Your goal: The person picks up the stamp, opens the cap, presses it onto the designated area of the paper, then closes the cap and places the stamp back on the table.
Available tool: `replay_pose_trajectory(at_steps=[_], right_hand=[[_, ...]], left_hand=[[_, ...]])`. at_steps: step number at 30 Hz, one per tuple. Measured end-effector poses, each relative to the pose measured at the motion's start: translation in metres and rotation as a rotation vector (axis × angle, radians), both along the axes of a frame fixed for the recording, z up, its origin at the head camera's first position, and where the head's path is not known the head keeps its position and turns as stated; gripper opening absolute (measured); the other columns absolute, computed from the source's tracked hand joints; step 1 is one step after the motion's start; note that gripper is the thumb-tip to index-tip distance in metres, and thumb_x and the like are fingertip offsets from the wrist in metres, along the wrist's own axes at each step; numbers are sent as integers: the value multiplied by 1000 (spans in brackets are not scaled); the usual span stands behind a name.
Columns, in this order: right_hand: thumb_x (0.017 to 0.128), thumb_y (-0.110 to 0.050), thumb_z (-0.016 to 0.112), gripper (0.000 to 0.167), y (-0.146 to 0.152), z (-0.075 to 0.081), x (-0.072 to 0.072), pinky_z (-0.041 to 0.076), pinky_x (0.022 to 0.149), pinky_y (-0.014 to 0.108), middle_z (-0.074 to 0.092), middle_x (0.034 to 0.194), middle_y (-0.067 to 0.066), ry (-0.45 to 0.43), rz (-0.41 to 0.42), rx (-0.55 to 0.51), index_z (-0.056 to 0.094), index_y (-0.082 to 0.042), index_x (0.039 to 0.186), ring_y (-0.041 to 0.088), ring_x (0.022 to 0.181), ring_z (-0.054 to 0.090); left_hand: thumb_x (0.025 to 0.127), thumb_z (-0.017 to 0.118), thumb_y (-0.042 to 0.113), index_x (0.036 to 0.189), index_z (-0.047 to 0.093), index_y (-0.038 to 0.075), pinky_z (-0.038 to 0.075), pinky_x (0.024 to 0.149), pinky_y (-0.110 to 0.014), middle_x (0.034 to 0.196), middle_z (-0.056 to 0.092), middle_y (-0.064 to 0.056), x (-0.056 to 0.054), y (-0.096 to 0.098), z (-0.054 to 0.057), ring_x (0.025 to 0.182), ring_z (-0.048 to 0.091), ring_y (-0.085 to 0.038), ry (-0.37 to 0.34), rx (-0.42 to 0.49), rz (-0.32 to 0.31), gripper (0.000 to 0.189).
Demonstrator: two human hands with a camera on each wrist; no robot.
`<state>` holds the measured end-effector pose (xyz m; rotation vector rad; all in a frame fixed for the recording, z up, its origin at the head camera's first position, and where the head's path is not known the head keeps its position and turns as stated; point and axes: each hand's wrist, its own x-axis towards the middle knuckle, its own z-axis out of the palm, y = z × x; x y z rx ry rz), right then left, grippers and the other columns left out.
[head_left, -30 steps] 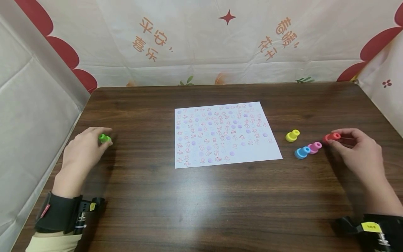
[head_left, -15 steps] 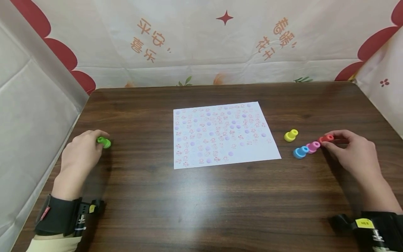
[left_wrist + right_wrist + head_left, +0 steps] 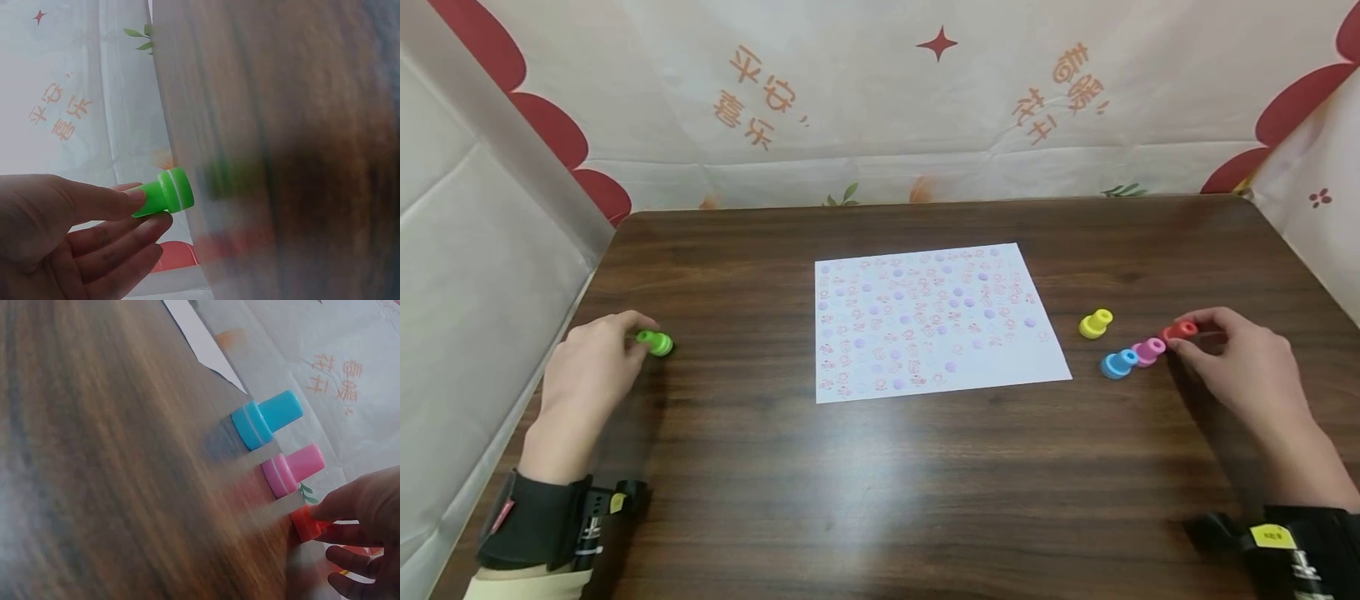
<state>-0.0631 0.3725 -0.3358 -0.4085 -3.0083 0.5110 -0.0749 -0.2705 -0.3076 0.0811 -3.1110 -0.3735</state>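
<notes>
My left hand [image 3: 593, 367] pinches a small green stamp [image 3: 657, 343] by its narrow handle, over the left side of the table. In the left wrist view, thumb and fingertips hold the green stamp [image 3: 167, 192] with its wide end toward the wood. On the right, my right hand [image 3: 1251, 367] grips a red stamp [image 3: 1180, 330] between thumb and fingers. The red stamp [image 3: 305, 525] stands at the end of a slanting row, close beside a pink stamp [image 3: 292, 470]. Past the pink one is a blue stamp [image 3: 265, 420]. Fingers partly cover the red handle.
A white paper sheet [image 3: 1015, 358] covered in small red and purple prints lies mid-table. Between it and the row stands a yellow stamp [image 3: 1096, 323]. Pale fabric [image 3: 880, 100] hangs behind the table's [image 3: 850, 500] far edge and along its sides.
My left hand has come down slightly toward me, and the green stamp has tilted with its wide end to the right. My right hand has slid the red stamp left, up to the pink one.
</notes>
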Motion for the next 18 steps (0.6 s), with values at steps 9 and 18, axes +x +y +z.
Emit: replay_pose_trajectory(at_steps=[9, 18], right_hand=[[99, -26, 62, 43, 0, 4, 6, 37, 52, 18, 58, 121, 35, 48, -25, -31, 56, 5, 128, 52, 107, 56], [101, -28, 57, 44, -21, 29, 18, 32, 91, 1, 58, 131, 28, 232, -89, -65, 56, -1, 136, 20, 112, 59]], left_hand=[[94, 64, 9, 119, 67, 8, 32, 46, -30, 109, 68, -25, 3, 9, 8, 60, 51, -25, 52, 10, -18, 25], [94, 67, 13, 117, 68, 10, 42, 56, -34, 109, 71, -21, 10, 24, 23, 87, 67, -35, 133, 84, -73, 23]])
